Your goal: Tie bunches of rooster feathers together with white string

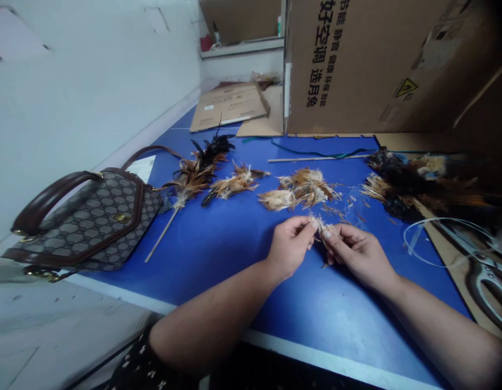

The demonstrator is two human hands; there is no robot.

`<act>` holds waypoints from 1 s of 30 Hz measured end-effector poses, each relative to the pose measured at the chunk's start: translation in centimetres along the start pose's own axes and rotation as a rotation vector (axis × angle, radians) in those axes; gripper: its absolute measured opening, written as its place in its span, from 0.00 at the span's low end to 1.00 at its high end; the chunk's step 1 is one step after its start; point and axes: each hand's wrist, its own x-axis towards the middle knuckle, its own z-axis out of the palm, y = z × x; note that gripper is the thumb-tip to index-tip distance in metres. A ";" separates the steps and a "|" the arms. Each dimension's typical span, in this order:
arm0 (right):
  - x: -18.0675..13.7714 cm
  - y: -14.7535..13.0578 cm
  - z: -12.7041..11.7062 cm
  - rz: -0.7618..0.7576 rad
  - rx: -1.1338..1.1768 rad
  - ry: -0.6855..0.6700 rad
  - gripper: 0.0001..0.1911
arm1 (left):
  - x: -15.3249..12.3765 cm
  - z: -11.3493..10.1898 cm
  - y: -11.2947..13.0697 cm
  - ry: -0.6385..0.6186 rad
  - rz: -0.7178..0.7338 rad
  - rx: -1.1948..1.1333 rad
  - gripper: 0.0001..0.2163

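Both my hands meet over the blue table [235, 238]. My left hand [289, 246] and my right hand [354, 252] pinch a small tuft of pale brown feathers [322, 225] between their fingertips. Just beyond them lies a loose pile of tan feathers [302, 189]. Further left are two more bundles of feathers, an orange one [235, 184] and a black and orange one on a thin stick [194, 176]. A big heap of dark feathers [417, 184] lies to the right.
A brown patterned handbag [84, 222] stands at the table's left edge. A large cardboard box [377, 65] stands at the back, flat cardboard [230, 103] beside it. Scissors [487, 276] and a loop of clear line [442, 238] lie at right. A long thin stick [316, 158] lies behind the piles.
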 end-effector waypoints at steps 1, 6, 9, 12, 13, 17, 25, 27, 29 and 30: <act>0.0 0.0 0.0 -0.001 0.005 -0.007 0.26 | 0.0 0.0 0.0 0.002 0.000 -0.003 0.14; 0.0 0.0 -0.2 0.002 0.046 -0.057 0.26 | 0.1 0.1 0.2 0.005 -0.039 -0.078 0.15; -0.1 0.3 -0.5 0.019 0.080 -0.108 0.24 | 0.1 0.1 0.2 -0.047 -0.083 -0.146 0.15; -0.1 0.5 -0.9 0.063 0.179 -0.153 0.21 | 0.1 0.0 0.2 -0.091 -0.107 -0.175 0.14; -0.1 0.5 -0.9 0.086 0.215 -0.168 0.21 | 0.1 0.0 0.3 -0.103 -0.114 -0.175 0.14; 0.0 0.2 -1.0 0.198 0.335 -0.192 0.20 | 0.0 0.0 0.5 -0.149 -0.125 -0.187 0.15; 0.2 0.3 -0.9 0.264 0.495 -0.207 0.16 | -0.1 -0.2 0.5 -0.231 -0.131 -0.201 0.17; 0.1 0.4 -0.9 0.263 0.484 -0.205 0.17 | -0.1 -0.3 0.5 -0.239 -0.133 -0.193 0.18; 0.1 0.4 -0.8 0.259 0.472 -0.201 0.17 | 0.0 -0.3 0.6 -0.234 -0.129 -0.182 0.17; 0.1 0.4 -0.8 0.257 0.463 -0.199 0.18 | 0.0 -0.3 0.6 -0.232 -0.129 -0.178 0.16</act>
